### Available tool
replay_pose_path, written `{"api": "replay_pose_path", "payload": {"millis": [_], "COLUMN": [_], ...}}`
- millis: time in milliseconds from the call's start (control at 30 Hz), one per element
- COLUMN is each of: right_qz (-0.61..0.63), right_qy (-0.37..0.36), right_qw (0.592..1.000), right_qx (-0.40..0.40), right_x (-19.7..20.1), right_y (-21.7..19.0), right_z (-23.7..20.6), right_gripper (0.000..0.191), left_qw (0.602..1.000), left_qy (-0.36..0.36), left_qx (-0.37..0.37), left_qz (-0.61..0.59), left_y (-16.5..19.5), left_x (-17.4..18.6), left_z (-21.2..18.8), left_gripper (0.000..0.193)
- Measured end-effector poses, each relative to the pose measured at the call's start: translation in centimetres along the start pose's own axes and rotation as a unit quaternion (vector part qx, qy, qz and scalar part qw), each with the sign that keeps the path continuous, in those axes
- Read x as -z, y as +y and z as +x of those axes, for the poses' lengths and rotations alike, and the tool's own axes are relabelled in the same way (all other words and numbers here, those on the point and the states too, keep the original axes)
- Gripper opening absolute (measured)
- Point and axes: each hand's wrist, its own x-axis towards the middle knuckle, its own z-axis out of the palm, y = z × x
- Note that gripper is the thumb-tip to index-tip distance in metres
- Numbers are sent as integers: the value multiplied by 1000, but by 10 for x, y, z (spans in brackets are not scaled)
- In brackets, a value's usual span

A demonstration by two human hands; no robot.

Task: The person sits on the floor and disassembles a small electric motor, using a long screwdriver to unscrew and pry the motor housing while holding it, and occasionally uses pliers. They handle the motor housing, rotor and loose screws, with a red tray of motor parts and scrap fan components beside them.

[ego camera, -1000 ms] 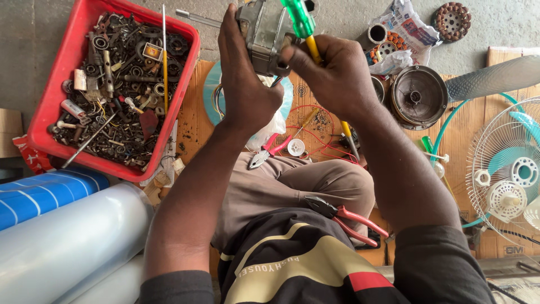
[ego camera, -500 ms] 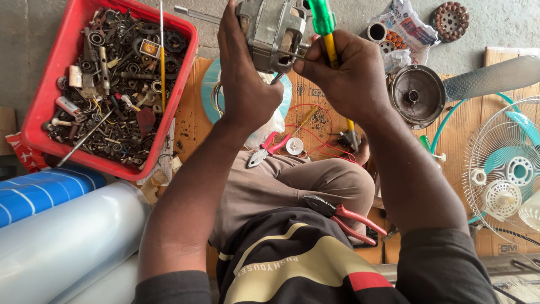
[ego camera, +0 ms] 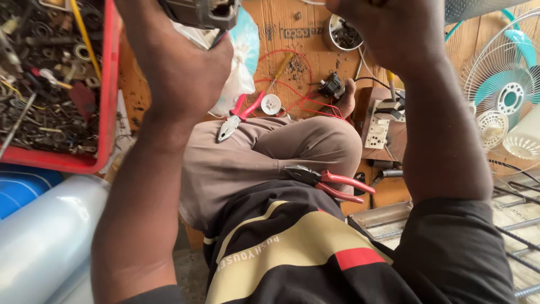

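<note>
At the far left edge of the wooden board (ego camera: 292, 34) stands a red crate (ego camera: 107, 112) full of metal scrap parts, and below it I see a pale blue cylinder (ego camera: 45, 236) lying on its side. Next to the crate my left hand (ego camera: 180, 73) is raised, with the palm pressed against the grey motor housing (ego camera: 197, 11) at the top edge of the view; the fingers are cut off by the frame, but the hand clearly holds this housing from below. Behind the hand lies a light blue plastic bag (ego camera: 244, 50) on the board. A little to the right, red-handled pliers (ego camera: 239, 115) rest on my bent knee, just beside a small white spool (ego camera: 271, 104) and loose red wire (ego camera: 292, 79). A second pair of red-handled pliers (ego camera: 329, 183) lies on my lap, near the dark shirt. Farther right, a white socket block (ego camera: 377, 132) sits on the board. My right hand (ego camera: 382, 28) is at the top, closed as a fist, but what it grips is outside the frame, so I cannot tell. At the right edge lies a fan guard (ego camera: 500, 73) with a teal hub.
</note>
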Motion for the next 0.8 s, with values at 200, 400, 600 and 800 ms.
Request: {"api": "replay_pose_path", "payload": {"millis": [200, 400, 600, 800], "right_qz": [-30, -48, 242, 369], "right_qy": [-29, -75, 14, 117], "right_qw": [949, 934, 902, 907], "right_qx": [-313, -345, -356, -166], "right_x": [-93, -120, -68, 43], "right_y": [89, 107, 104, 127], "right_z": [-26, -38, -39, -71], "right_gripper": [28, 35, 35, 21], "left_qw": [998, 961, 912, 992], "left_qy": [-38, -132, -141, -122], "left_qx": [-19, 99, 191, -19], "left_qz": [54, -221, -333, 3], "left_y": [11, 28, 34, 40], "left_x": [13, 40, 50, 61], "left_z": [-1, 12, 24, 33], "left_gripper": [93, 83, 72, 65]}}
